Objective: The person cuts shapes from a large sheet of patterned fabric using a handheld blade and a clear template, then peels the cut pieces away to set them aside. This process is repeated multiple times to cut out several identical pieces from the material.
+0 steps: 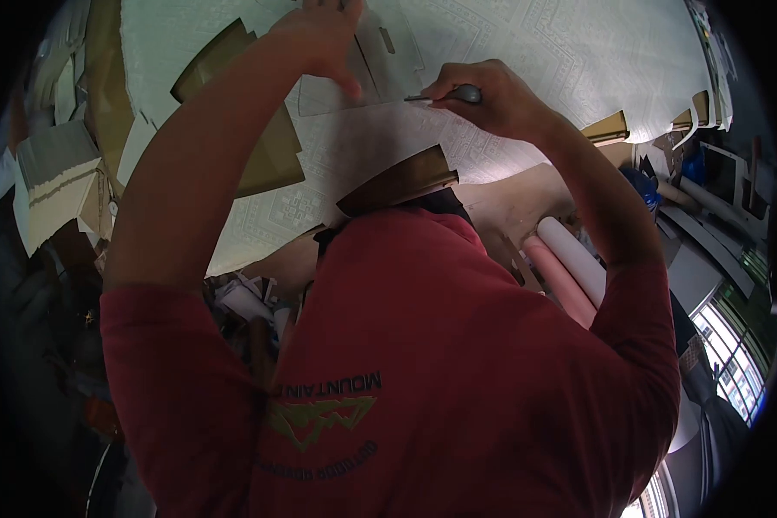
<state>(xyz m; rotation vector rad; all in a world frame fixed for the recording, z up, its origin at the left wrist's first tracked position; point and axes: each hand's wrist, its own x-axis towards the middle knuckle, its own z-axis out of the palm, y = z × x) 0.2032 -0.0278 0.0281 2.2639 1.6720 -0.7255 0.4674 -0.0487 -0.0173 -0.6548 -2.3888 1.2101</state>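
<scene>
My right hand [492,95] grips a small grey-handled cutting knife [466,93], its thin tip pointing left onto the white patterned sheet [527,52]. Just under that tip runs the edge of a see-through template [328,97] with a narrow slot in it. At the top of the view my left hand [332,39] lies over the template, thumb stretched out toward me; its other fingers are partly cut off by the frame's edge. A brown curved panel [272,147] lies beneath my left forearm, and another brown panel [401,179] sits at the table's front, close to my chest.
Further brown pieces [609,128] lie at the sheet's right edge. White and pink rolls [561,268] stand below the table on the right. A stack of folded boards [59,173] is at the left, with cluttered scraps [246,298] under the table.
</scene>
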